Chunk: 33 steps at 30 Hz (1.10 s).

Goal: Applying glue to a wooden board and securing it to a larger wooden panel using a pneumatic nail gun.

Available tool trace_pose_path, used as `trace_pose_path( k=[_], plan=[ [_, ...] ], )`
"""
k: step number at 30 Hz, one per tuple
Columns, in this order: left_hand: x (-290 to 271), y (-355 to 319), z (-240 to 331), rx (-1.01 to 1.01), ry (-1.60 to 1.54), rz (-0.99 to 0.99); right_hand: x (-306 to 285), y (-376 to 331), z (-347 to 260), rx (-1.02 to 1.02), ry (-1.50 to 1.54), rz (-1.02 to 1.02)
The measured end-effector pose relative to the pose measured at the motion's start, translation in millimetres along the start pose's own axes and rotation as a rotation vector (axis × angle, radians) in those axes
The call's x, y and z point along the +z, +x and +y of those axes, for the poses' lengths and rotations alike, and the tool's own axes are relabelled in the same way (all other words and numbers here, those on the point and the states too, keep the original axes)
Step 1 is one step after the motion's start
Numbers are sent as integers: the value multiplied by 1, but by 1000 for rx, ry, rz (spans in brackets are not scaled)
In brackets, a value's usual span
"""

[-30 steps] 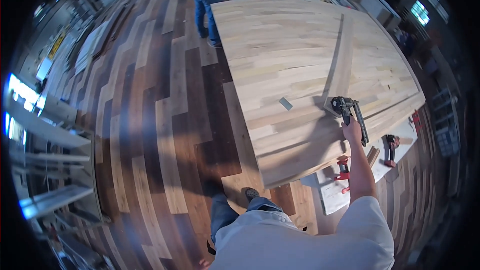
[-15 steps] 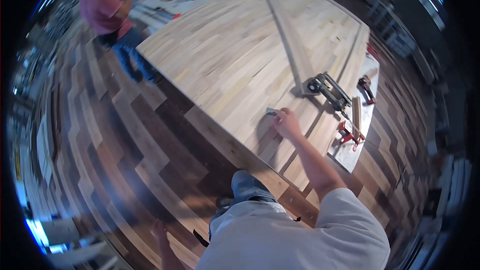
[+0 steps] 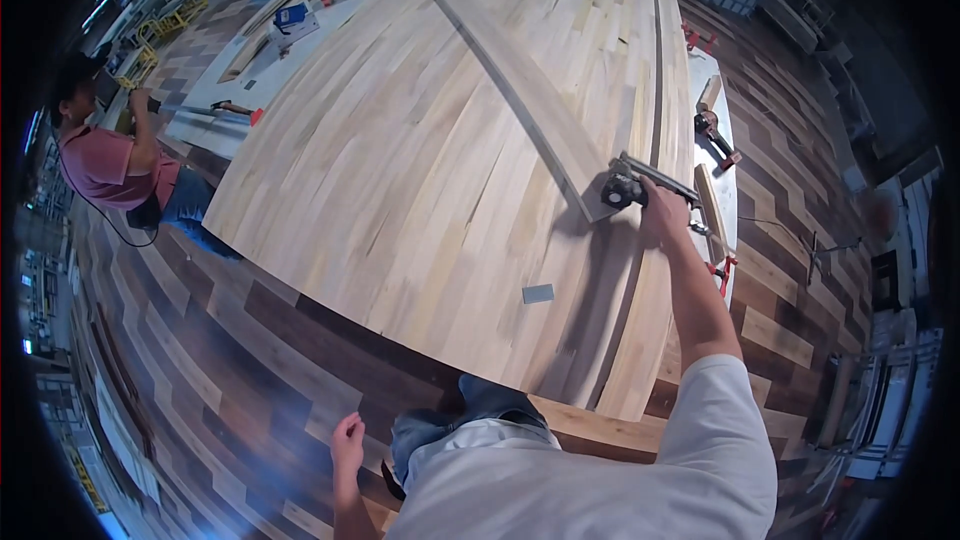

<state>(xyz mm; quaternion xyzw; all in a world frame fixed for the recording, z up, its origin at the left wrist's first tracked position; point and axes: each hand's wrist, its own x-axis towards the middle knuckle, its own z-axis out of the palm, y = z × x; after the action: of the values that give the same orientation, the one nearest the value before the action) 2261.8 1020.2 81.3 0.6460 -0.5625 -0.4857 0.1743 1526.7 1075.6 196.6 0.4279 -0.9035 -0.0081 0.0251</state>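
My right hand (image 3: 664,217) is closed round a black nail gun (image 3: 624,189) that rests at the right part of a large wooden panel (image 3: 420,140). A long board (image 3: 520,75) lies slantwise on the panel, its near end beside the tool's round head. Nearer to me, a small flat grey rectangle (image 3: 538,293) lies by itself on the wood. My left hand (image 3: 347,440) hangs over the floor at the lower left, loosely half curled, with nothing visible in it.
Right of the panel, a white surface (image 3: 712,70) holds a second power tool (image 3: 716,140) and red clamps (image 3: 722,270). A person in a pink shirt (image 3: 115,168) stands at the left beside another worktable (image 3: 225,90) with tools. A dark hose (image 3: 780,227) trails over the floor.
My right hand has left the grey rectangle on the panel and moved right onto the nail gun. The view has turned, so the panel and the other person appear further left.
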Motion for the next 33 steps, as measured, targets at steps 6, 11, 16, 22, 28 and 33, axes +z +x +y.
trace_pose_path(
  k=[6,11,16,22,28,33],
  plan=[
    [23,45,144,277,227,-196,-83,-16,44,58,-176,302],
    [67,57,253,644,388,-421,-192,-114,68,303,-1,846],
    [134,47,329,1197,261,-735,-251,-279,87,576,96,1307],
    [197,-44,386,1615,45,-1194,-271,-425,-76,762,1092,1287],
    [208,-160,371,1996,-292,-1408,-241,-452,-198,929,1814,1505],
    [211,-164,357,1936,-617,-1355,-221,-469,-238,745,1882,1648]
  ],
)
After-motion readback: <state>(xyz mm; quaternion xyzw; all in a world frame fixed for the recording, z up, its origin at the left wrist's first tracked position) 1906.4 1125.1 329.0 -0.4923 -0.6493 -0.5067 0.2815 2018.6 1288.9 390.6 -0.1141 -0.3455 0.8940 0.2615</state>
